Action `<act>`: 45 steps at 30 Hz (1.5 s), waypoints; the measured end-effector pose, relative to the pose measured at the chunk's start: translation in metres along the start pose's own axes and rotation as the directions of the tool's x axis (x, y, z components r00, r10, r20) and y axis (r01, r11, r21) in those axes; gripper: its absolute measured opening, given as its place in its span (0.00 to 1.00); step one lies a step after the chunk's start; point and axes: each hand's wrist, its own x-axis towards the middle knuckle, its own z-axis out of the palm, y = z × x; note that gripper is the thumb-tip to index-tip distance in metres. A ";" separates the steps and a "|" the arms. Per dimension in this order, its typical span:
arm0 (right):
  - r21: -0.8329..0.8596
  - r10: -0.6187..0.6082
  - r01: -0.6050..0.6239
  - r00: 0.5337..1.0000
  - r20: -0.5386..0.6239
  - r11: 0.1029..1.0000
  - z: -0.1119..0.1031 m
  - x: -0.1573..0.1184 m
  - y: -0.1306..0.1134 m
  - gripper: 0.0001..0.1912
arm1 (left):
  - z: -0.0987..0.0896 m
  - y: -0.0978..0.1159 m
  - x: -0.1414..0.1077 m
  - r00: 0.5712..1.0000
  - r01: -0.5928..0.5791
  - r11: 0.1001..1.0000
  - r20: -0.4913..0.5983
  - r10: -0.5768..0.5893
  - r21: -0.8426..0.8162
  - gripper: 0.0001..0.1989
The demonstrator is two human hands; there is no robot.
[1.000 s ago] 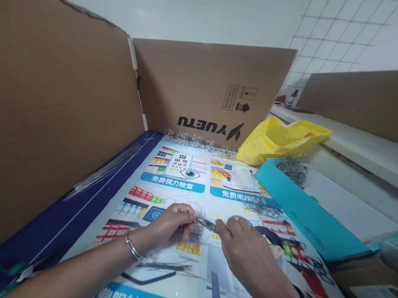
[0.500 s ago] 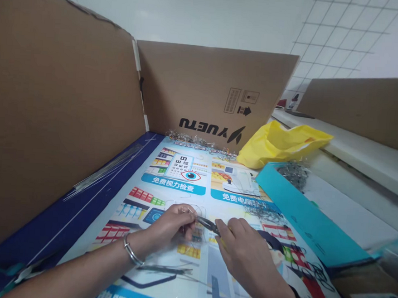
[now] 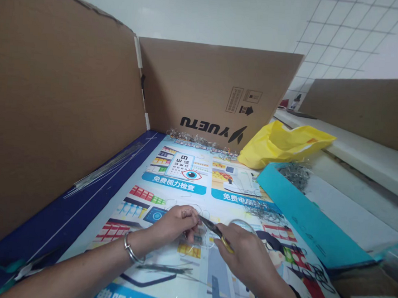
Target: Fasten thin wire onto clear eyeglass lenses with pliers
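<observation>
My left hand (image 3: 180,222), with a silver bracelet at its wrist, pinches a thin wire (image 3: 200,209) whose loops are faint. My right hand (image 3: 242,245) is wrapped round pliers (image 3: 214,228) with yellow on the handle. The dark jaws point left and meet the wire at my left fingertips. Beneath both hands lies a printed poster (image 3: 171,201). A small bundle of straight wires (image 3: 166,269) rests on it below my left hand, and a pile of bent wire pieces (image 3: 262,211) lies beyond my right hand.
Cardboard walls (image 3: 210,90) stand left and behind. At the right are a yellow bag (image 3: 281,145) and a turquoise box (image 3: 310,220) with a wire heap (image 3: 294,174). Long wires (image 3: 105,167) lie at left, scissors (image 3: 23,270) at lower left, and dark loops (image 3: 316,273) at lower right.
The pliers have turned in my right hand, showing more of the yellow handle, and their jaws tilt down to the right more steeply. My left hand has barely moved. The view has shifted slightly.
</observation>
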 end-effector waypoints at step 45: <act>0.213 0.110 -0.126 0.990 0.088 0.969 -0.015 0.005 -0.004 0.10 | 0.002 -0.004 -0.003 0.999 -0.046 0.999 0.006 0.046 0.019 0.13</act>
